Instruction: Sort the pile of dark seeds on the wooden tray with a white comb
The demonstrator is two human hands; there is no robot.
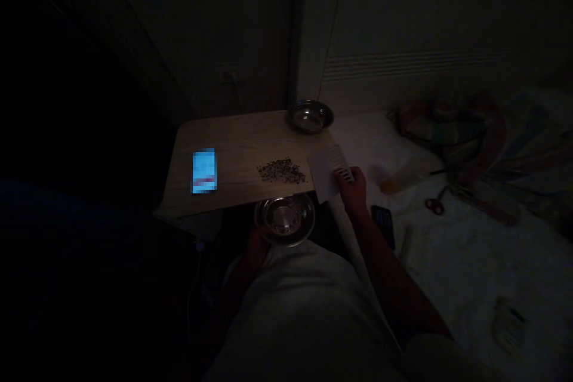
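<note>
My left hand grips the rim of a shiny metal bowl, held just below the table's front edge. Some small bits seem to lie inside it, too dim to name. My right hand is closed on a white flat plate with comb-like slots, tilted over the table's right end. Just left of that plate, small dark grains are spread on the light wooden table.
Another metal bowl stands at the table's back right corner. A lit phone lies on the left. On the white bedding are red-handled scissors, a dark device and crumpled striped cloth. The room is very dark.
</note>
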